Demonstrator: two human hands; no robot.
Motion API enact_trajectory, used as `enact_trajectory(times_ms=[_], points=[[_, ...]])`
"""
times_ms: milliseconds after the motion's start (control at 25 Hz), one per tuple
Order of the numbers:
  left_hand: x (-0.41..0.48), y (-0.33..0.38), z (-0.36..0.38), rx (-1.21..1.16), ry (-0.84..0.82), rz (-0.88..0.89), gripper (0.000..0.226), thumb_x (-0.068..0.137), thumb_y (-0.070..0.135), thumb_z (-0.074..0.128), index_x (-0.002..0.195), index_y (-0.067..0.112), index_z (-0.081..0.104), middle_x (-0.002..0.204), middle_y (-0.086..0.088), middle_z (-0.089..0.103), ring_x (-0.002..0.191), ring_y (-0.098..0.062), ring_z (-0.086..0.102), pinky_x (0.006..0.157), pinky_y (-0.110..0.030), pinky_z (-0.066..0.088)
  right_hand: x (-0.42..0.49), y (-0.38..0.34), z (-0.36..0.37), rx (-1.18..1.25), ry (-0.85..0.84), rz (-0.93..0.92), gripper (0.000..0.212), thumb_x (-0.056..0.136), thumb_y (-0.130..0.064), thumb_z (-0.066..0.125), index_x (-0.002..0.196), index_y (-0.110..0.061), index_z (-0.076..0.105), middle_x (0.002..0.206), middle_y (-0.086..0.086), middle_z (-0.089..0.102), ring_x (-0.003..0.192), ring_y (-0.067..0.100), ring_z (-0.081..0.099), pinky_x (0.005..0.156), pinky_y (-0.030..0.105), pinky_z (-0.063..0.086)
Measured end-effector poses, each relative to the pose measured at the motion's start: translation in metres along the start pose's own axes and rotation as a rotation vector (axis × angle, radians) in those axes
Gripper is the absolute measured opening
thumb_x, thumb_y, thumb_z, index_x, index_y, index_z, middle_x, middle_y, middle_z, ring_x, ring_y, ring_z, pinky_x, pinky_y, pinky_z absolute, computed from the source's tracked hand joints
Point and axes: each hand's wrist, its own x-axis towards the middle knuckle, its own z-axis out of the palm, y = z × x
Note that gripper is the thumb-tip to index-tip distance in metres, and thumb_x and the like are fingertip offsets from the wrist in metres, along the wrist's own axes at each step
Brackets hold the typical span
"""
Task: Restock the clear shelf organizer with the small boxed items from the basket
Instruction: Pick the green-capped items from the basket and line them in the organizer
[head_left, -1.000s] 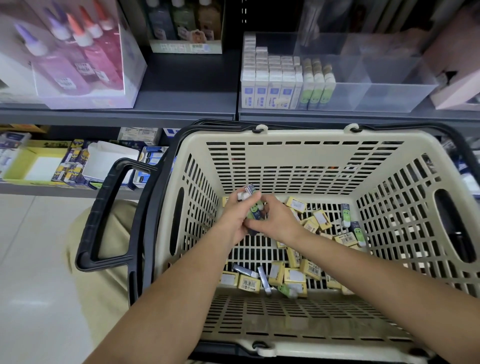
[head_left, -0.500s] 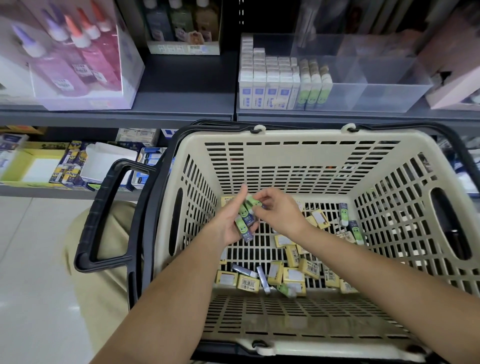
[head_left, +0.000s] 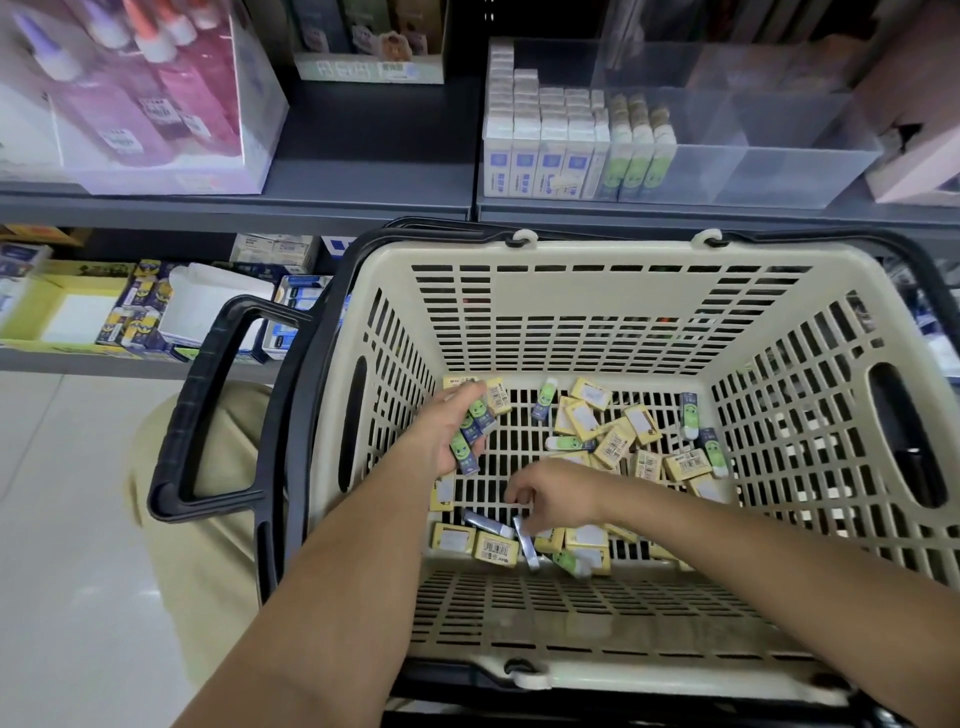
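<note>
Small green boxes (head_left: 470, 434) sit bunched in the left hand (head_left: 447, 436), its fingers curled around them above the basket (head_left: 571, 312) floor. The right hand (head_left: 556, 493) reaches low, fingertips pinching a grey box (head_left: 524, 540) among loose yellow ones. The overfull left grip could spill before reaching the half-empty clear organizer (head_left: 779, 166) on the shelf.

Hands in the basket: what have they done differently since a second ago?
The right hand left the left hand and dropped to the near boxes on the basket floor, fingers at a grey box. The left hand keeps its bundle of green-faced boxes. Basket and clear shelf organizer unchanged.
</note>
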Motion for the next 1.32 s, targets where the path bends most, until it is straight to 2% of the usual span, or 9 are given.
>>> enact_trajectory(times_ms=[80,200,400,520,760,960,1120,1240,1320], points=[[0.0,-0.001,0.003,0.023,-0.035,0.0,0.026,0.085,0.033,0.065,0.104,0.016,0.059,0.074,-0.004,0.061,0.051,-0.011,0.052,0.04,-0.019,0.041,0.006,0.0,0.01,-0.11,-0.055,-0.002,0.055,0.079,-0.031,0.071,0.127,-0.015,0.05,0.121,0.006,0.053,0.106,0.024,0.053,0.078,0.03,0.044],[-0.001,-0.002,0.004,0.024,-0.052,0.002,0.019,0.084,0.033,0.067,0.095,0.02,0.059,0.07,-0.002,0.063,0.047,-0.01,0.054,0.041,-0.019,0.042,0.012,0.002,0.016,-0.096,-0.043,0.037,0.047,0.079,-0.03,0.071,0.118,-0.012,0.052,0.115,0.006,0.054,0.1,0.024,0.052,0.07,0.027,0.038],[0.001,-0.003,0.003,0.069,-0.069,0.001,0.031,0.084,0.034,0.067,0.108,0.018,0.057,0.084,-0.006,0.063,0.051,-0.01,0.057,0.043,-0.02,0.043,0.014,-0.005,0.01,0.157,0.057,0.084,0.027,0.085,-0.025,0.065,0.107,-0.011,0.059,0.11,0.007,0.062,0.087,0.015,0.052,0.07,0.022,0.039],[0.002,-0.004,0.003,0.076,-0.056,0.002,0.038,0.082,0.035,0.069,0.114,0.018,0.055,0.092,-0.008,0.063,0.057,-0.013,0.057,0.043,-0.02,0.044,0.019,-0.017,0.012,0.127,0.198,0.027,0.024,0.089,-0.023,0.057,0.106,-0.009,0.063,0.109,0.007,0.064,0.094,0.02,0.059,0.079,0.023,0.044],[0.002,-0.003,0.003,0.083,-0.066,-0.002,0.043,0.081,0.036,0.071,0.117,0.018,0.056,0.099,-0.01,0.062,0.063,-0.014,0.057,0.043,-0.02,0.044,0.023,-0.025,0.032,-0.063,0.12,0.01,0.028,0.084,-0.03,0.063,0.105,-0.012,0.058,0.107,0.008,0.062,0.096,0.025,0.058,0.074,0.03,0.045],[0.001,-0.002,0.002,0.075,-0.068,0.006,0.044,0.079,0.035,0.072,0.117,0.019,0.055,0.101,-0.01,0.065,0.059,-0.014,0.058,0.043,-0.021,0.044,0.01,-0.009,-0.004,0.181,0.217,0.156,0.021,0.084,-0.032,0.062,0.091,-0.013,0.064,0.09,0.002,0.065,0.08,0.015,0.06,0.07,0.028,0.049],[0.001,-0.003,0.001,0.135,-0.075,0.014,0.047,0.079,0.035,0.072,0.119,0.02,0.053,0.103,-0.011,0.065,0.066,-0.016,0.058,0.045,-0.023,0.045,-0.017,0.019,-0.053,0.505,0.527,0.318,0.016,0.084,-0.024,0.065,0.083,-0.008,0.066,0.078,0.004,0.063,0.063,0.011,0.054,0.065,0.029,0.045],[-0.007,-0.001,0.004,0.148,-0.132,-0.001,0.048,0.077,0.039,0.073,0.117,0.019,0.055,0.092,-0.009,0.065,0.064,-0.016,0.058,0.046,-0.023,0.046,-0.024,0.01,-0.064,0.887,0.624,0.229,0.009,0.084,-0.016,0.066,0.079,-0.009,0.065,0.064,0.004,0.062,0.05,0.007,0.053,0.055,0.024,0.047],[-0.013,0.002,0.009,0.108,-0.206,-0.008,0.052,0.069,0.048,0.075,0.108,0.019,0.058,0.081,-0.006,0.065,0.058,-0.015,0.056,0.046,-0.024,0.046,-0.02,-0.003,-0.061,0.915,0.598,0.182,0.009,0.083,-0.015,0.066,0.076,-0.011,0.064,0.062,0.003,0.062,0.048,0.006,0.053,0.051,0.02,0.048]])
